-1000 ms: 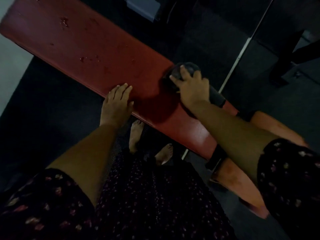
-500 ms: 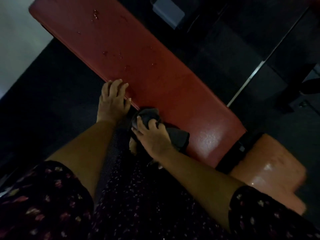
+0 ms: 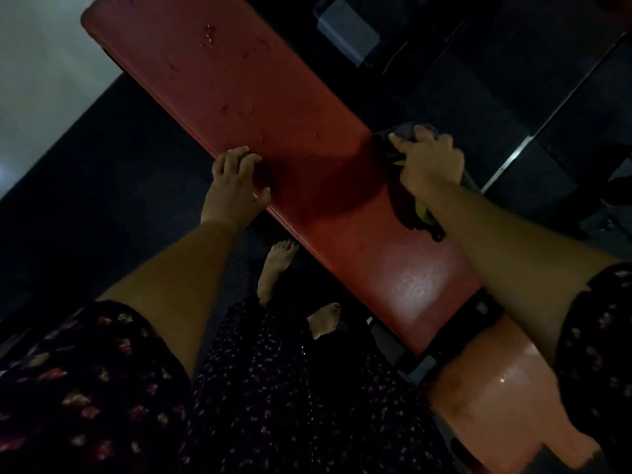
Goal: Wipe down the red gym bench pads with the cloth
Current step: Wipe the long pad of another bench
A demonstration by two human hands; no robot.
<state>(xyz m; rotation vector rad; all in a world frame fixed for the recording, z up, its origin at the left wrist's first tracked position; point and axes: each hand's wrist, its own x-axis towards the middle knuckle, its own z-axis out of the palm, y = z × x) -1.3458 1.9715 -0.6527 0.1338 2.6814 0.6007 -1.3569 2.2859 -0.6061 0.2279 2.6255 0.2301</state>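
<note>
- Diagonally, the long red pad runs from the upper left of the frame toward the lower right, where a black gap separates it from a shorter red pad.
- Right hand is at the far edge of the long pad, right of centre, fingers curled over a dark grey cloth and pressing it to the surface – more of the cloth trails under the wrist, with a bit of yellow showing.
- Left hand rests on the near edge of the same pad, well apart from the right; fingers are bent with their tips on the red surface, thumb along the edge, gripping nothing.
- Small wet-looking spots dot the pad's upper stretch.
- Two bare feet stand on the dark floor just beside the pad's near edge – a floral garment fills the bottom of the frame.
</note>
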